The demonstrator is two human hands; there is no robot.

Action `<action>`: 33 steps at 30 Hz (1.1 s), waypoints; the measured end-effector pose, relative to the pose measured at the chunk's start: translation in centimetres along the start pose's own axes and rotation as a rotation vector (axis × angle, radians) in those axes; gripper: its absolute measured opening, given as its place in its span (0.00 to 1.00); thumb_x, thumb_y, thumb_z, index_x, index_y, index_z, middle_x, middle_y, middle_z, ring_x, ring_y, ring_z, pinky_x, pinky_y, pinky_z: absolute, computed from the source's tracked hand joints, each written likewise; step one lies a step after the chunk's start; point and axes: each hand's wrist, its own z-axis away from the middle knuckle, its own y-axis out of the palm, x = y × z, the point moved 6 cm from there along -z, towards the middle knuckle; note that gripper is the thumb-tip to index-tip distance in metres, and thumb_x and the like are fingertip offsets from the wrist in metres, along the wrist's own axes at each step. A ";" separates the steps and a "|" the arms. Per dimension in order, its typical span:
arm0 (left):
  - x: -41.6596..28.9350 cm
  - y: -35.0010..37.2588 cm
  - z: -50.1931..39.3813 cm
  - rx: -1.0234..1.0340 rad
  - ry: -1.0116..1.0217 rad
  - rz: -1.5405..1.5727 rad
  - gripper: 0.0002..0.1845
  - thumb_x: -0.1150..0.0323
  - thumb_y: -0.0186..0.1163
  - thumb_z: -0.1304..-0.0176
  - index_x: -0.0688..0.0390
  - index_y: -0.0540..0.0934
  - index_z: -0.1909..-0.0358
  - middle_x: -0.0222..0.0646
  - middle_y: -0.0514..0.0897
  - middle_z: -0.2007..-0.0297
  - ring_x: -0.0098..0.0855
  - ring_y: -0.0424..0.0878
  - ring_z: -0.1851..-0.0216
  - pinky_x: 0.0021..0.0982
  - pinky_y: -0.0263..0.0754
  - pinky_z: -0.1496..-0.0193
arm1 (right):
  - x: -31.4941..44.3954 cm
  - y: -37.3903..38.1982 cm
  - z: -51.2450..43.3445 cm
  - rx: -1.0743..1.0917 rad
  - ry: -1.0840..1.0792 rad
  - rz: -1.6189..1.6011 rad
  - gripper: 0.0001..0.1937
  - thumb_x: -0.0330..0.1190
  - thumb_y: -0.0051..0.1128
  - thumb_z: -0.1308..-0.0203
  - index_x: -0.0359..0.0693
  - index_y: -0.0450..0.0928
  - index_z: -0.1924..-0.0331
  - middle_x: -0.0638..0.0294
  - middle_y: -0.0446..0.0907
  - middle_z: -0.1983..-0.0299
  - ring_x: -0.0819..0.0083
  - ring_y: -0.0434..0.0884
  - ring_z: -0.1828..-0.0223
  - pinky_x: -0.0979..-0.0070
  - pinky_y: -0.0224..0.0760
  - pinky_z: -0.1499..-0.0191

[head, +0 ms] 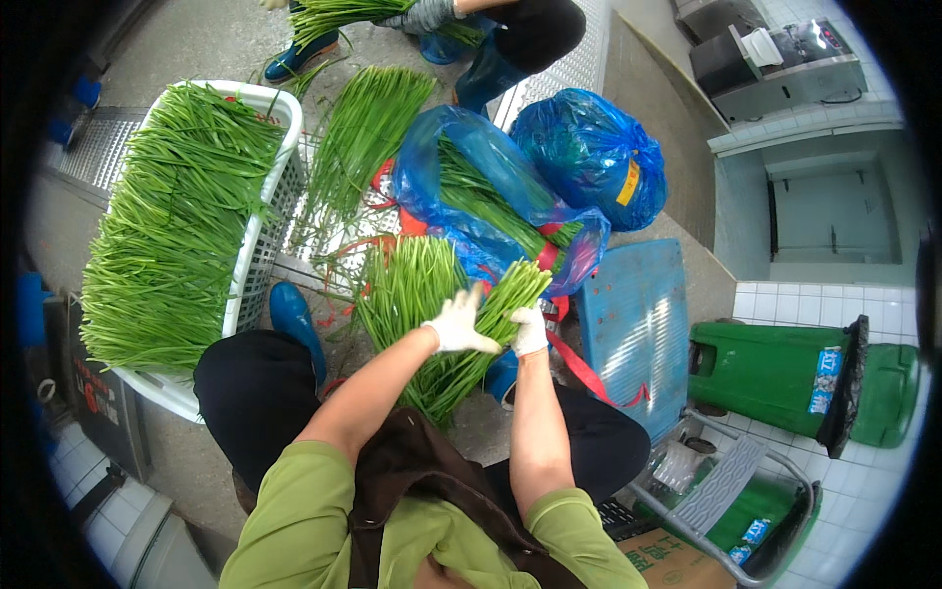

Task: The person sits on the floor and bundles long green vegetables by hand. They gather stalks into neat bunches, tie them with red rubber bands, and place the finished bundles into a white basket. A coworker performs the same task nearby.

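Note:
My right hand (528,331), in a white glove, grips a bunch of green chives (508,298) near its pale cut ends. Also gloved in white, my left hand (458,324) lies against the same bunch with its fingers spread. The leafy end hangs down between my knees, above a brown apron. Just beyond my left hand, a loose pile of chives (412,280) rests low in front of me. An opened blue plastic bag (441,118) past my hands holds more chives, some bound with red tape. Red ribbon (585,372) trails to the right of my right hand.
Chives fill a white plastic basket (283,158) at left. Another heap (375,118) lies ahead, near a co-worker's gloved hand (427,15) holding chives. To the right are a tied blue bag (589,158), a blue plastic panel (633,331), green bins (765,368) and a step stool (721,482).

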 end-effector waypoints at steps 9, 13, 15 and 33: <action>-7.2 -6.8 4.4 -0.030 0.386 1.172 0.34 0.78 0.66 0.52 0.58 0.74 0.38 0.31 0.81 0.45 0.30 0.78 0.44 0.35 0.70 0.38 | 9.6 14.6 2.7 0.226 -0.296 0.361 0.52 0.38 0.68 0.47 0.34 0.43 0.25 0.48 0.57 0.28 0.58 0.56 0.26 0.65 0.46 0.26; -11.8 -11.3 10.5 0.174 0.565 1.336 0.36 0.73 0.60 0.49 0.64 0.68 0.33 0.44 0.77 0.39 0.41 0.75 0.38 0.41 0.64 0.31 | 12.7 18.1 6.3 0.206 -0.140 0.829 0.55 0.37 0.64 0.48 0.33 0.34 0.24 0.50 0.53 0.26 0.63 0.59 0.28 0.69 0.47 0.27; -14.2 -13.2 12.9 0.177 0.756 1.394 0.35 0.70 0.59 0.45 0.65 0.66 0.33 0.47 0.76 0.38 0.43 0.75 0.39 0.43 0.69 0.34 | 11.7 21.1 9.6 0.364 -0.248 0.722 0.51 0.34 0.67 0.50 0.34 0.44 0.25 0.53 0.62 0.30 0.68 0.67 0.35 0.71 0.57 0.32; -12.7 -15.9 14.6 -0.466 0.613 1.556 0.19 0.71 0.59 0.33 0.60 0.74 0.41 0.38 0.83 0.49 0.38 0.82 0.51 0.42 0.77 0.43 | 8.6 23.4 7.7 0.194 -0.148 0.413 0.34 0.32 0.71 0.50 0.37 0.68 0.37 0.60 0.78 0.47 0.70 0.78 0.50 0.72 0.70 0.44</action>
